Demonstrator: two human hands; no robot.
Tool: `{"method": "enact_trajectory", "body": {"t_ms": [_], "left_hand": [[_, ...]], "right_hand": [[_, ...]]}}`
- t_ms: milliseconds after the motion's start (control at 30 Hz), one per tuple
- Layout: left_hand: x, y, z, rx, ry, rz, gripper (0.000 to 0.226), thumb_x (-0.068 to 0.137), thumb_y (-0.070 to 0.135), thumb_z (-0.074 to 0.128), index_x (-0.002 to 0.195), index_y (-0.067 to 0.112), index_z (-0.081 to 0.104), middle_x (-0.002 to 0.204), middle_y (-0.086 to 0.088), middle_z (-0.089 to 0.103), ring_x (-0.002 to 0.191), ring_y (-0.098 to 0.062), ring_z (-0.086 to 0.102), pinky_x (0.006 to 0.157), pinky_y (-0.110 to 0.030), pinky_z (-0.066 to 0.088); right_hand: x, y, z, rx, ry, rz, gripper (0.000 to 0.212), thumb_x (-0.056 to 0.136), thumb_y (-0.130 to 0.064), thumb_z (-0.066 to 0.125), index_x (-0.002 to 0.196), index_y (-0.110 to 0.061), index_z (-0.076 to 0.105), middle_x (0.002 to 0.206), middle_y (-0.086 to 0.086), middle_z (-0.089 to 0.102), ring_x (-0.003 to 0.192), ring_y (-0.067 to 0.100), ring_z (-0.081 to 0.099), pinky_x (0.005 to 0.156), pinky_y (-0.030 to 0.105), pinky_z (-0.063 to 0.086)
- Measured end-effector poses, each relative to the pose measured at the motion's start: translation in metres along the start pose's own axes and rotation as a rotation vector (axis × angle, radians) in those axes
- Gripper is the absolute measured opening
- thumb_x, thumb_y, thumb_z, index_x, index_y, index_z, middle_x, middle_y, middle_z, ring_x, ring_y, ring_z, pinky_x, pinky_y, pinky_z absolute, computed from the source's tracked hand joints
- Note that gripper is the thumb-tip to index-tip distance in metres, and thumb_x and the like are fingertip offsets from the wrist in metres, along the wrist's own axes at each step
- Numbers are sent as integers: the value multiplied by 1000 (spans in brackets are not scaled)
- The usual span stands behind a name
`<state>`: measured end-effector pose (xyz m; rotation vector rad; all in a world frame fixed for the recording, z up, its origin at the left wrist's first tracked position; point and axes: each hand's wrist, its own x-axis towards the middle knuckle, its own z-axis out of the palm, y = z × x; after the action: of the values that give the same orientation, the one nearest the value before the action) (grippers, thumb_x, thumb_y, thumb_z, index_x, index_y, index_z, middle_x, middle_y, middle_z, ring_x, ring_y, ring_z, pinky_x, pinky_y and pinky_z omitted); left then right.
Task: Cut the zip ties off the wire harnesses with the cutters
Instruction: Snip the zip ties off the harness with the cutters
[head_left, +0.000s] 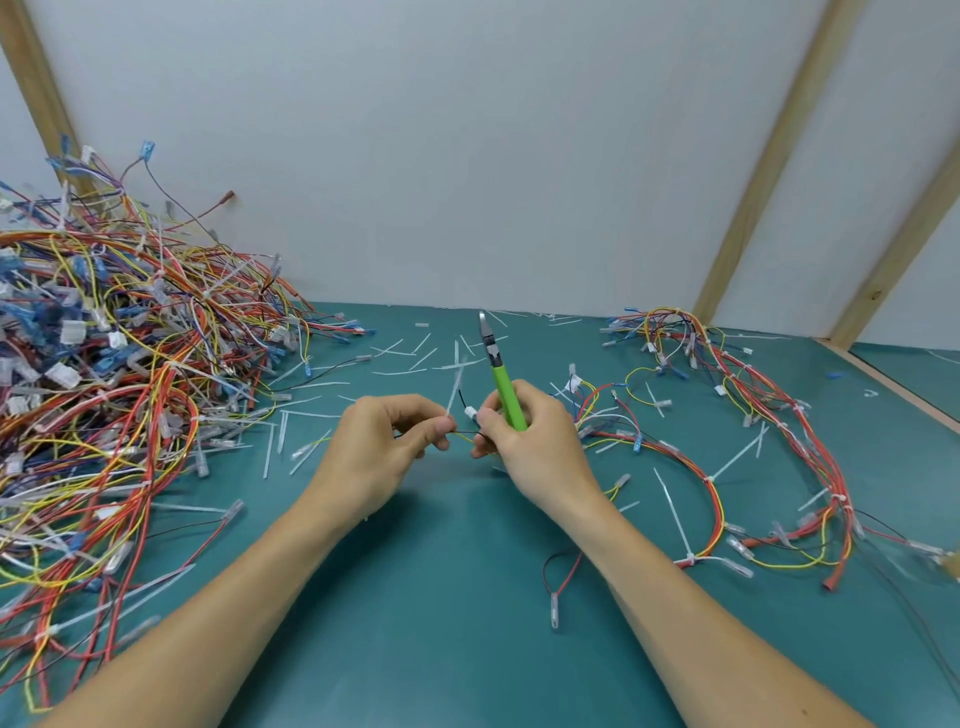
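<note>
Cutters (500, 375) are in my right hand (524, 441), fist wrapped round the green handles, long axis nearly upright, tips pointing up and away from me. My left hand (387, 441) pinches a thin black-and-yellow wire (464, 433) stretched between both hands; a white zip tie (456, 387) sticks up there, blurry, probably still attached. Big harness pile (119, 374) lies left of my left hand.

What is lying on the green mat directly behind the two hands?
Behind the left hand and right hand, cut zip tie pieces lie scattered on the mat. The cutters stick up in front of some, hiding them.
</note>
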<state>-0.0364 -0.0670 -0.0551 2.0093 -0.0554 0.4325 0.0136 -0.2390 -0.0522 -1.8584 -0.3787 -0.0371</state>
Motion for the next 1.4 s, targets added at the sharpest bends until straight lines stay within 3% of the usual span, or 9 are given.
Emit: {"method": "enact_trajectory", "body": {"t_ms": [133,267,467,700,833,967,1067,1200,1400], "left_hand": [[-3,3,3,121,161,192,6,91,19,73,86,22,75,75,16,72,73,-9,65,71,-15,47],[-2,1,5,-57,171,123,7,89,18,75,89,25,75,85,15,75,81,-6,69,79,-17,51],[-2,2,7,-190,133,41,11,88,16,77,87,27,74,86,8,77,80,-10,69,77,-31,53],[-2,2,8,-295,165,-51,7,85,18,79,88,21,73,81,3,76,75,-6,69,70,-15,50],[-3,-1,8,-147,90,-127,18,91,34,72,78,23,77,71,1,71,68,-10,56,66,-27,42],[-5,11,5,119,397,184,7,92,15,72,97,20,71,95,5,64,87,-14,57,84,-25,44],[-9,21,1,207,539,433,9,91,18,70,82,18,69,79,8,60,73,-9,53,72,-16,37],[-15,21,21,-3,195,150,15,92,26,73,77,25,76,66,13,71,60,-1,61,63,-15,45],[-8,14,22,-395,201,-57,12,91,13,73,83,20,79,69,12,73,61,3,61,54,-6,41]], "right_hand": [[-2,-3,0,-90,-26,-53,16,91,-29,74,86,-20,62,79,9,72,77,30,68,74,47,55],[-4,-4,5,-9,-88,-63,14,90,-14,76,87,-14,63,84,14,70,78,29,65,78,49,53],[-4,-7,6,192,-58,-53,17,100,-19,68,92,-4,67,71,1,68,64,13,66,65,15,48],[-5,-5,4,63,-133,-40,7,99,-13,67,92,-12,68,72,0,68,68,6,62,64,19,44],[-7,-5,10,176,-106,44,16,99,-10,65,85,-16,66,69,-3,65,70,12,62,77,27,48],[-5,-6,9,465,-66,176,18,100,-4,62,84,-11,64,70,-1,60,64,14,61,73,24,56],[-3,-7,8,623,-39,247,15,101,-5,61,86,-10,62,66,-3,60,63,15,61,74,27,56],[-1,-9,6,781,-101,298,17,102,-6,58,86,-11,61,71,2,58,67,16,60,90,37,55],[-6,-12,8,766,-235,346,8,101,-8,60,95,-7,65,72,1,61,64,14,63,74,30,59]]}}
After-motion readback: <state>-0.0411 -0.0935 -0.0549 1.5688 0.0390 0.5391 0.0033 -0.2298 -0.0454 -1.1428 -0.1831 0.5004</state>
